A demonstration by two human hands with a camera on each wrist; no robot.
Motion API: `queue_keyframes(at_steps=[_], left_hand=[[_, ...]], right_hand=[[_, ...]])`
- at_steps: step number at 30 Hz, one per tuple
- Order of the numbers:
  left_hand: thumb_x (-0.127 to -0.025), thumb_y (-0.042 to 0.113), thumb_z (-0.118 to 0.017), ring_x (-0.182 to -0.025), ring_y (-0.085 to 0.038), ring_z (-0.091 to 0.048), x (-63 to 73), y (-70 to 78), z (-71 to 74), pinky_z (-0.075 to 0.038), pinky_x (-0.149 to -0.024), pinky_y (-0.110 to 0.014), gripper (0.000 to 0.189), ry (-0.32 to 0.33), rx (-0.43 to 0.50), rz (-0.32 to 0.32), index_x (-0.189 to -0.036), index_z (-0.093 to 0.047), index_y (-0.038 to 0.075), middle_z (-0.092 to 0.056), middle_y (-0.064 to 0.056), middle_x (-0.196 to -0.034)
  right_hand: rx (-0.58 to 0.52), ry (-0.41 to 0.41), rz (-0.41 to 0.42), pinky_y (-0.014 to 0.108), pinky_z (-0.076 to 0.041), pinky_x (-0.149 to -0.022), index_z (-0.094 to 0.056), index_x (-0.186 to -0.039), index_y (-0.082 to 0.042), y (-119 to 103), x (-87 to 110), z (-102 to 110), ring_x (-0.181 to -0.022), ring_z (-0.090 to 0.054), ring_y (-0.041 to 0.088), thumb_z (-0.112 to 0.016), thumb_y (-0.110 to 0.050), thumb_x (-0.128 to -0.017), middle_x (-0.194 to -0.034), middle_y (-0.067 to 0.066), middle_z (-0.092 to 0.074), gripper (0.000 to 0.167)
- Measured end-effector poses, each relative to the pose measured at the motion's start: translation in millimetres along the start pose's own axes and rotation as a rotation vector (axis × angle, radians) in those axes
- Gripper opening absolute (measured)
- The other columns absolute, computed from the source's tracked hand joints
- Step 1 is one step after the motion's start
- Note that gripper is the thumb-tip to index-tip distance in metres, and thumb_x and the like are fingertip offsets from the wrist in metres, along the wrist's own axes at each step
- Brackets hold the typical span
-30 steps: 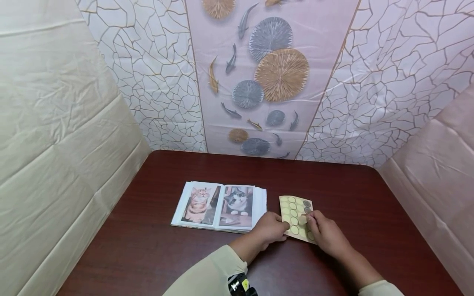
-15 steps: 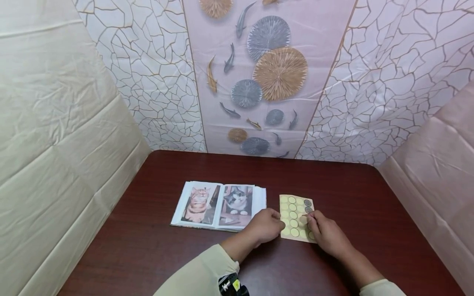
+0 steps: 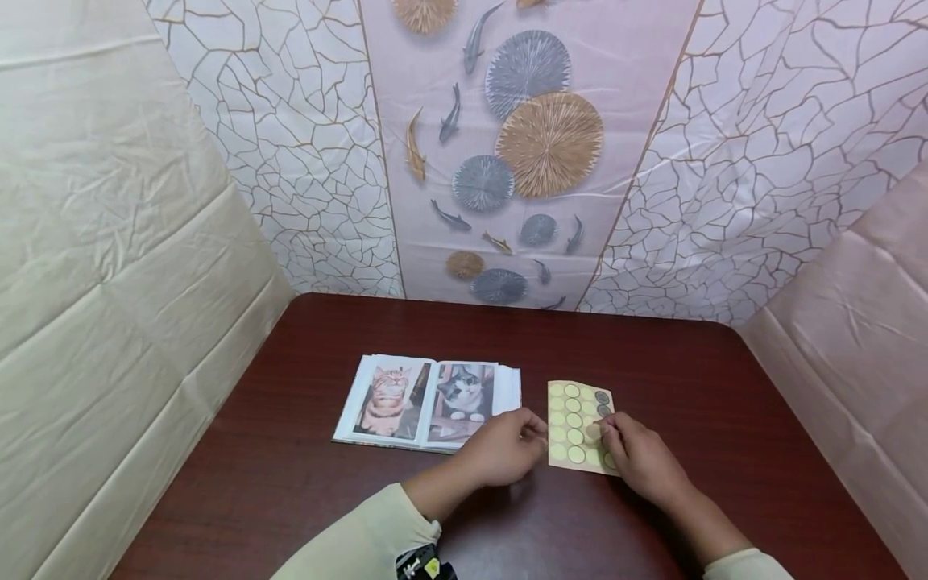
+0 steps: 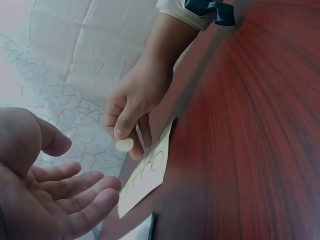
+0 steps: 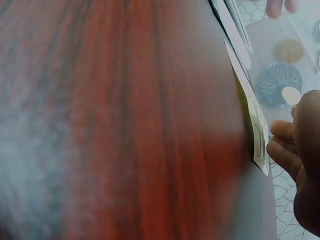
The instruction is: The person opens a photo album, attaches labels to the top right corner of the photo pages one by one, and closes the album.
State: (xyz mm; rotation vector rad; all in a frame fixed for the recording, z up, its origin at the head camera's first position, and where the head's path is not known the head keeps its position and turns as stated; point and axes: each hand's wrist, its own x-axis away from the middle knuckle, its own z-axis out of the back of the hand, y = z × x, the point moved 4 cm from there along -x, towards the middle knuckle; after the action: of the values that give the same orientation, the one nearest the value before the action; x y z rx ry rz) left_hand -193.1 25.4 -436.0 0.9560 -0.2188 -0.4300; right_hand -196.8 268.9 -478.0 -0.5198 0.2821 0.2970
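Note:
Between thumb and forefinger, my right hand (image 3: 645, 455) pinches a small round yellow sticker (image 4: 124, 145), raised over the sticker sheet (image 3: 561, 427). In the right wrist view the pale sticker (image 5: 291, 96) juts from the fingertips. The sheet is pale yellow with rows of circles and two dark spots near its upper right corner. My left hand (image 3: 503, 449) is off the sheet, just left of its edge, with relaxed fingers and nothing in them. The left wrist view shows this hand (image 4: 60, 195) palm up. Behind it lies an open photo album (image 3: 428, 403) with two cat pictures.
The dark red-brown table (image 3: 326, 507) carries the album and the sheet. Beige cloth walls (image 3: 145, 282) stand at the left and right, and a patterned curtain (image 3: 500, 161) hangs along the back edge.
My left hand has let go of the sheet's left edge and drawn back to the left, in front of the album. My right hand stays almost in place with the sticker.

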Motion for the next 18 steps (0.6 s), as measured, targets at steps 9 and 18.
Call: queue_keyframes(at_steps=[9, 18], left_hand=[[-0.098, 0.018, -0.064, -0.088, -0.001, -0.066, 16.7, -10.7, 20.6, -0.053, -0.076, -0.023, 0.018, 0.044, -0.137, -0.094, -0.114, -0.070, 0.012, -0.072, 0.010, -0.095], [-0.099, 0.021, -0.063, -0.099, -0.015, -0.068, 28.9, -19.6, 38.2, -0.055, -0.078, -0.032, 0.025, 0.087, -0.351, -0.149, -0.123, -0.069, 0.013, -0.074, -0.003, -0.110]], right_hand=[[0.000, 0.100, 0.078, 0.050, -0.054, -0.076, -0.069, -0.105, -0.007, -6, -3.6, 6, -0.093, -0.066, 0.025, -0.065, -0.006, -0.100, -0.099, 0.008, -0.069, 0.007], [0.022, 0.118, 0.093, 0.050, -0.054, -0.073, -0.069, -0.103, -0.006, -7, -7.9, 6, -0.089, -0.066, 0.027, -0.066, -0.004, -0.099, -0.097, 0.010, -0.068, 0.006]])
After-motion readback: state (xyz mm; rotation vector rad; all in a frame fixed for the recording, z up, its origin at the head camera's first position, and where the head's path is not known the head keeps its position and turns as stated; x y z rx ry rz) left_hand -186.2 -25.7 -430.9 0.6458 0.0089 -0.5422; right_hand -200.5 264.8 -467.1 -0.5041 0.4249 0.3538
